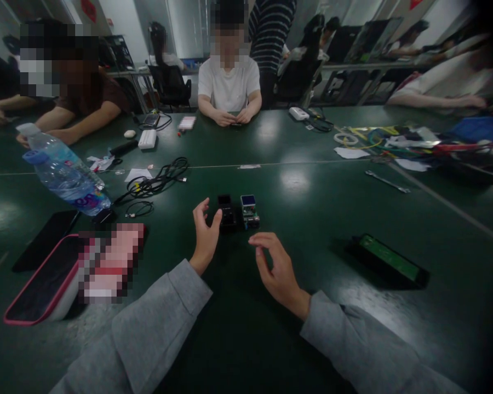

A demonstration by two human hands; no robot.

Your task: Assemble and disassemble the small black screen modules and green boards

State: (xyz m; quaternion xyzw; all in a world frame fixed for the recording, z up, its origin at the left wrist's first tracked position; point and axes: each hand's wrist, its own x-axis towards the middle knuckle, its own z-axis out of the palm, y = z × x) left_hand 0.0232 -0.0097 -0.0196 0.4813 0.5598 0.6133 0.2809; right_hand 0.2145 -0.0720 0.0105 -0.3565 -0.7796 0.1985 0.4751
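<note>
Two small gadgets stand side by side on the dark green table in front of me. The left one is a black handheld device [229, 217] with a small dark screen and what look like buttons. Beside it sits a small device with a screen and exposed circuit board [250, 211]. My left hand [206, 235] is open at the black device's left side, its thumb tip overlapping the device's edge; I cannot tell whether they touch. Just in front of the circuit-board device, my right hand [277, 271] is open with curved fingers and holds nothing.
Phones [45, 284], a pink pixelated item [117, 262], two water bottles [66, 175] and black cables [164, 178] lie at left. To the right are a black case with a green panel [388, 256], a wrench [387, 181] and piled wires [378, 139]. Several people sit beyond.
</note>
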